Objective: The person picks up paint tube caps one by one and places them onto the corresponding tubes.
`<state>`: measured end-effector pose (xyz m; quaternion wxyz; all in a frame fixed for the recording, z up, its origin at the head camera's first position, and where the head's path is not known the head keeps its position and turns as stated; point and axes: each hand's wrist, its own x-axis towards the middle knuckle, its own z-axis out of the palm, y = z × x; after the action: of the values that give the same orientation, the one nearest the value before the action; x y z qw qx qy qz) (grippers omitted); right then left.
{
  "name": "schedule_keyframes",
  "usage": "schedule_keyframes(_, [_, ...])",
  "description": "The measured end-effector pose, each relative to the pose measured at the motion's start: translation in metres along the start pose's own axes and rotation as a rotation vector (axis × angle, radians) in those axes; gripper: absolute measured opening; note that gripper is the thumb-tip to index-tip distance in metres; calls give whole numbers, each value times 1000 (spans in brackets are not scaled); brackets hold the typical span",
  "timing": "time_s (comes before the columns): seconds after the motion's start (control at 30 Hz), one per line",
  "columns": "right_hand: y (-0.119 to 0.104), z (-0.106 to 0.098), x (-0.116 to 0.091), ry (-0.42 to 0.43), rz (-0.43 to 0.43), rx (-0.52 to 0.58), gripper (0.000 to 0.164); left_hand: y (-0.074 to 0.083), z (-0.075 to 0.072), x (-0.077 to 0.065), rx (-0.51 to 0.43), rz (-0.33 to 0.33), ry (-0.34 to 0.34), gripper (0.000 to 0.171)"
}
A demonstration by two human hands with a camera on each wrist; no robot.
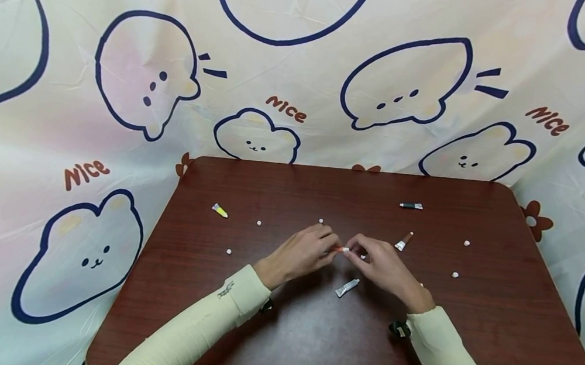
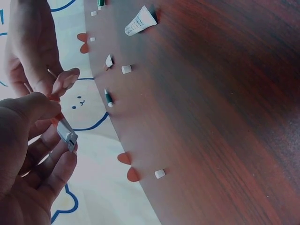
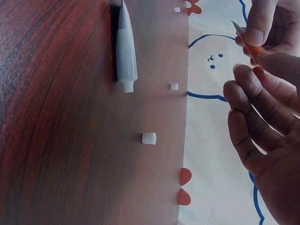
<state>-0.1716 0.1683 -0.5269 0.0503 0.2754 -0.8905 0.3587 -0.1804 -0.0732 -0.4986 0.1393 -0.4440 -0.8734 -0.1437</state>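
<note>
My left hand (image 1: 298,252) holds a small orange paint tube (image 2: 60,118) between thumb and fingers, above the table. Its flat, crimped silver end points back toward the left palm in the left wrist view. At the tube's other end my right hand (image 1: 382,266) pinches with thumb and index finger, where a bit of white cap (image 1: 346,249) shows between the hands. The remaining right fingers (image 3: 241,96) are loosely bent below. Just under the hands lies a silver-white paint tube (image 1: 347,288), its threaded nozzle bare in the right wrist view.
On the brown table (image 1: 298,347) lie a yellow tube (image 1: 220,211) at left, a dark green tube (image 1: 411,205) at the back and a brown tube (image 1: 404,241) right of the hands. Several small white caps are scattered about, one cap (image 1: 259,223) near the yellow tube.
</note>
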Motion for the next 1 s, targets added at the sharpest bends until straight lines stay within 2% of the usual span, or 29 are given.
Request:
schedule_keyframes(0.2, [-1, 1, 0, 0, 12, 0, 6, 0, -1, 0, -11, -6, -18, 10])
schedule_keyframes(0.4, [1, 2, -2, 0, -15, 23, 21, 1, -1, 0, -19, -12, -25, 11])
schedule_keyframes(1.0, [0, 1, -3, 7, -4, -3, 10, 3, 1, 1, 14, -1, -11, 11])
